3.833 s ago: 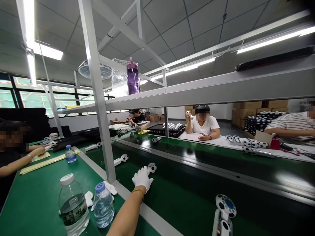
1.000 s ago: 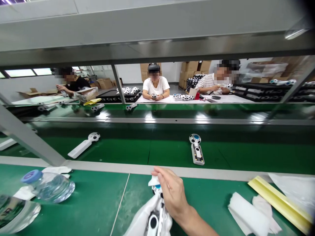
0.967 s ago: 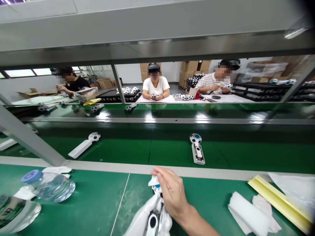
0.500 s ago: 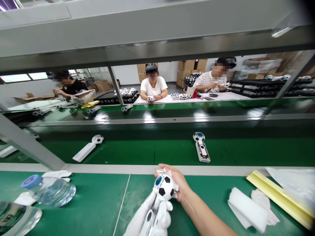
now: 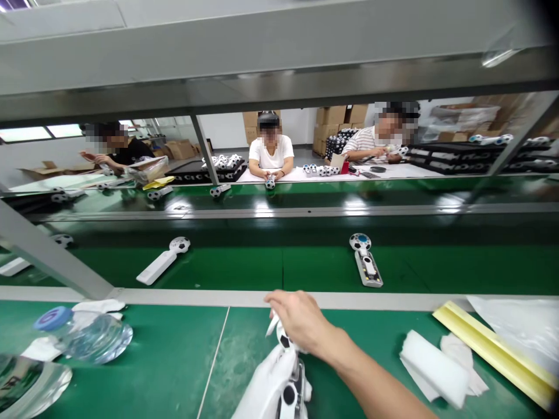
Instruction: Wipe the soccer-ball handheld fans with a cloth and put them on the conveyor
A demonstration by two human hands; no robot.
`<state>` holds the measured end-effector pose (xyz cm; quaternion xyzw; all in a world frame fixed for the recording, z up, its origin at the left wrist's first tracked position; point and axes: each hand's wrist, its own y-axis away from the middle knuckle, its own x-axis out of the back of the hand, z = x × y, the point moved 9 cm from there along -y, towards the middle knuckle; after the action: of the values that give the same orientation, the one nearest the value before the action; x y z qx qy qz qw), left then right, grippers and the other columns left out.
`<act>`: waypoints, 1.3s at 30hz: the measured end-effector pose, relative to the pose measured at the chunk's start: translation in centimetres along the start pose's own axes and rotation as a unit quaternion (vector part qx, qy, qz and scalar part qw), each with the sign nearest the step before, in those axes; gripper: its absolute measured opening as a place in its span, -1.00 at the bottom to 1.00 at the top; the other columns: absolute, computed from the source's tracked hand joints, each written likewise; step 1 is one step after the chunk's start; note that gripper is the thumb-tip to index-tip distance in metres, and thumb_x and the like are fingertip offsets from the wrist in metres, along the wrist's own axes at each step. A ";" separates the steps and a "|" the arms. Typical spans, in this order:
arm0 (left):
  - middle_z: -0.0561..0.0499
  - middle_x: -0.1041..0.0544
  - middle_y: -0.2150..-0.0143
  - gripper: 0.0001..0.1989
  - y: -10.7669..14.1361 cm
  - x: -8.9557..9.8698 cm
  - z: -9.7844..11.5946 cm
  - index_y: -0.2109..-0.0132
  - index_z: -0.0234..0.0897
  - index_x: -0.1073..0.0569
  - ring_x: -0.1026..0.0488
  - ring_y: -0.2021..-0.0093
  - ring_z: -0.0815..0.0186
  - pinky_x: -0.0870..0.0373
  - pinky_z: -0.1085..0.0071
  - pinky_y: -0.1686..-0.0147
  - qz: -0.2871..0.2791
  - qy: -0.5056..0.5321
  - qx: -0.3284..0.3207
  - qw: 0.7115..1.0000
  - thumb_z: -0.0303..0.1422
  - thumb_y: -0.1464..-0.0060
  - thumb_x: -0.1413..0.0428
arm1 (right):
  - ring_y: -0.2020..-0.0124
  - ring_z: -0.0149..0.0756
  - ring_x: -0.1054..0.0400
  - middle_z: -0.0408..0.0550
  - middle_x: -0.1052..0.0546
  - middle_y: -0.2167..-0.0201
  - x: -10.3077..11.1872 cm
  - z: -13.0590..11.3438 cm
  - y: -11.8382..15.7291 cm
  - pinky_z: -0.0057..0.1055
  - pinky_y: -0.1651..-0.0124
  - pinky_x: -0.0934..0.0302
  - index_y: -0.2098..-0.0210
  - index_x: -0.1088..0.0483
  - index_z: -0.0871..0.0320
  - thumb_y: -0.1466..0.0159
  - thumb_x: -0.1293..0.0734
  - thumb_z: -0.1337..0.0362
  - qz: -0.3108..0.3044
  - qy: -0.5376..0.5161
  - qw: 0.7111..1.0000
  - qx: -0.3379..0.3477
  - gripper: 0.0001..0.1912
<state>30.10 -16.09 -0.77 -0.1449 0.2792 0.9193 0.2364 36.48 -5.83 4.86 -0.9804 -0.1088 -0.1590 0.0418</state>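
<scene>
White-gloved, the left hand point(image 5: 269, 378) grips a football-patterned device point(image 5: 289, 397) – lower end cut off, round head mostly hidden beneath the bare, curved right hand point(image 5: 302, 320), whose grip I cannot tell. Left of both, two bottles point(image 5: 105, 340); beyond, three similar devices point(image 5: 159, 267) – one partly behind a post point(image 5: 52, 251).

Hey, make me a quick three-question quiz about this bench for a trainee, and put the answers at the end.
1. True or false: the left hand is gloved and the right hand is bare.
2. What colour is the bottle cap?
A) Red
B) Blue
C) Yellow
3. Fill in: just past the near grey rail, the piece with exposed insides lies to the camera's ____ of the white-handled piece.
Key: 1 true; 2 B; 3 right.
</scene>
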 end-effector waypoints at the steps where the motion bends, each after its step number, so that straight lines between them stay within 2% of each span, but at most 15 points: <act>1: -0.05 -0.42 0.20 -0.69 0.1 0.0 -0.2 0.06 -0.36 -0.35 -0.40 0.30 0.36 -0.43 0.37 0.33 -0.007 0.010 0.009 1.000 -0.21 -0.17 -0.02 | 0.37 -0.19 -0.40 -0.06 -0.52 0.48 0.5 1.3 -0.6 -0.31 0.22 -0.17 0.32 -0.48 0.14 -0.16 -0.27 0.25 0.006 -0.101 0.994 -0.040 -0.83; 3: -0.05 -0.42 0.20 -0.67 0.1 0.0 -0.3 0.05 -0.36 -0.34 -0.41 0.31 0.36 -0.43 0.36 0.33 -0.021 0.026 0.025 0.999 -0.18 -0.17 -0.01 | 0.48 -0.19 -0.40 -0.06 -0.50 0.54 1.0 3.6 -1.3 -0.32 0.35 -0.21 0.34 -0.46 0.19 -0.10 -0.32 0.16 0.020 -0.245 0.963 -0.106 -0.77; 9: -0.07 -0.41 0.16 -0.61 -0.4 1.2 0.1 0.01 -0.36 -0.32 -0.41 0.27 0.34 -0.44 0.33 0.30 -0.036 0.065 0.048 0.996 -0.14 -0.17 0.01 | 0.53 -0.31 -0.39 -0.07 -0.49 0.55 2.1 8.5 -0.2 -0.45 0.47 -0.24 0.23 -0.34 0.20 0.01 -0.39 0.16 0.132 -0.427 0.878 -0.172 -0.61; 12: -0.07 -0.41 0.16 -0.60 -0.8 1.6 0.1 -0.01 -0.35 -0.31 -0.41 0.28 0.34 -0.44 0.34 0.31 -0.033 0.075 0.051 0.995 -0.14 -0.17 0.02 | 0.57 -0.34 -0.38 -0.01 -0.51 0.54 2.3 9.6 0.8 -0.49 0.51 -0.25 0.18 -0.32 0.21 -0.03 -0.39 0.22 0.165 -0.477 0.843 -0.188 -0.62; 16: -0.06 -0.40 0.17 -0.64 -1.1 1.7 -0.1 0.01 -0.34 -0.32 -0.40 0.29 0.35 -0.43 0.36 0.33 -0.031 0.079 0.055 0.995 -0.17 -0.17 0.00 | 0.55 -0.33 -0.41 0.02 -0.52 0.48 2.5 8.9 1.4 -0.49 0.49 -0.28 0.14 -0.32 0.21 -0.07 -0.39 0.26 0.187 -0.509 0.818 -0.191 -0.62; 19: -0.05 -0.40 0.19 -0.67 -1.2 1.9 0.0 0.04 -0.35 -0.33 -0.39 0.30 0.36 -0.43 0.37 0.34 -0.028 0.079 0.056 0.995 -0.19 -0.17 -0.01 | 0.53 -0.31 -0.40 0.01 -0.53 0.41 3.3 6.5 2.0 -0.43 0.47 -0.29 0.15 -0.33 0.18 -0.13 -0.36 0.17 0.225 -0.481 0.836 -0.136 -0.68; 21: -0.04 -0.40 0.21 -0.68 -1.2 2.0 0.0 0.05 -0.36 -0.34 -0.39 0.31 0.37 -0.42 0.38 0.35 -0.025 0.078 0.057 0.995 -0.20 -0.17 -0.01 | 0.42 -0.26 -0.42 0.01 -0.53 0.32 3.9 3.5 2.5 -0.35 0.35 -0.30 0.16 -0.36 0.13 -0.22 -0.27 0.13 0.240 -0.369 0.897 -0.048 -0.74; 23: -0.04 -0.41 0.22 -0.68 -1.0 1.8 0.0 0.07 -0.36 -0.34 -0.39 0.33 0.37 -0.42 0.39 0.37 -0.020 0.075 0.056 0.995 -0.19 -0.17 -0.01 | 0.25 -0.20 -0.41 0.00 -0.53 0.25 3.1 -0.6 2.7 -0.26 0.17 -0.27 0.16 -0.41 0.09 -0.28 -0.19 0.17 0.193 -0.176 0.962 0.076 -0.76; 25: -0.03 -0.40 0.24 -0.67 -0.4 1.5 -0.2 0.07 -0.37 -0.34 -0.39 0.34 0.37 -0.42 0.40 0.38 -0.015 0.072 0.053 0.996 -0.18 -0.16 -0.01 | 0.17 -0.15 -0.37 0.00 -0.53 0.24 0.9 -3.2 2.8 -0.21 0.07 -0.19 0.13 -0.45 0.09 -0.29 -0.16 0.25 0.123 -0.002 0.978 0.171 -0.73; 26: -0.03 -0.40 0.24 -0.66 0.0 1.3 -0.3 0.07 -0.37 -0.34 -0.39 0.34 0.37 -0.42 0.40 0.39 -0.012 0.071 0.052 0.996 -0.17 -0.16 -0.01 | 0.17 -0.15 -0.37 0.00 -0.53 0.25 0.1 -3.5 2.5 -0.20 0.06 -0.17 0.12 -0.45 0.09 -0.28 -0.16 0.28 0.101 0.037 0.977 0.186 -0.71; 27: -0.04 -0.40 0.24 -0.66 0.4 1.1 -0.3 0.07 -0.36 -0.34 -0.39 0.34 0.38 -0.42 0.40 0.39 -0.008 0.070 0.049 0.996 -0.17 -0.16 -0.01 | 0.19 -0.15 -0.37 -0.01 -0.54 0.28 -0.1 -2.9 1.9 -0.20 0.07 -0.17 0.13 -0.46 0.10 -0.26 -0.17 0.28 0.093 0.029 0.981 0.168 -0.72; 29: -0.04 -0.41 0.23 -0.67 1.0 0.9 -0.3 0.07 -0.34 -0.34 -0.38 0.34 0.38 -0.41 0.40 0.39 0.002 0.070 0.042 0.997 -0.16 -0.17 0.01 | 0.29 -0.17 -0.39 -0.03 -0.55 0.36 0.6 -0.1 0.4 -0.25 0.17 -0.21 0.19 -0.48 0.12 -0.21 -0.24 0.23 0.114 -0.087 0.987 0.071 -0.75; 32: -0.04 -0.41 0.22 -0.66 0.8 1.3 0.3 0.06 -0.34 -0.34 -0.38 0.34 0.38 -0.41 0.40 0.37 0.013 0.078 0.037 0.996 -0.15 -0.17 0.01 | 0.46 -0.23 -0.39 -0.01 -0.54 0.44 2.0 4.4 -0.7 -0.34 0.38 -0.26 0.25 -0.46 0.20 -0.13 -0.30 0.11 0.172 -0.268 0.947 -0.052 -0.69; 35: -0.06 -0.40 0.20 -0.62 -0.3 2.1 1.3 0.03 -0.36 -0.33 -0.39 0.31 0.36 -0.42 0.36 0.33 0.026 0.098 0.032 0.994 -0.14 -0.17 0.01 | 0.52 -0.25 -0.40 0.01 -0.53 0.41 3.6 7.4 0.0 -0.36 0.47 -0.29 0.19 -0.37 0.22 -0.09 -0.32 0.03 0.236 -0.336 0.907 -0.088 -0.58; 39: -0.09 -0.39 0.13 -0.58 -1.1 2.5 2.2 -0.01 -0.33 -0.30 -0.39 0.25 0.31 -0.42 0.30 0.28 0.042 0.138 0.022 0.989 -0.11 -0.16 0.02 | 0.45 -0.22 -0.43 0.00 -0.53 0.40 4.2 10.3 2.4 -0.40 0.46 -0.33 0.18 -0.36 0.20 0.01 -0.43 0.05 0.276 -0.402 0.864 -0.129 -0.51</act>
<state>28.25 -13.16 -0.45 -0.2531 0.3349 0.8934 0.1601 43.97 -6.15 -3.62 -0.9460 0.1802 0.2537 -0.0906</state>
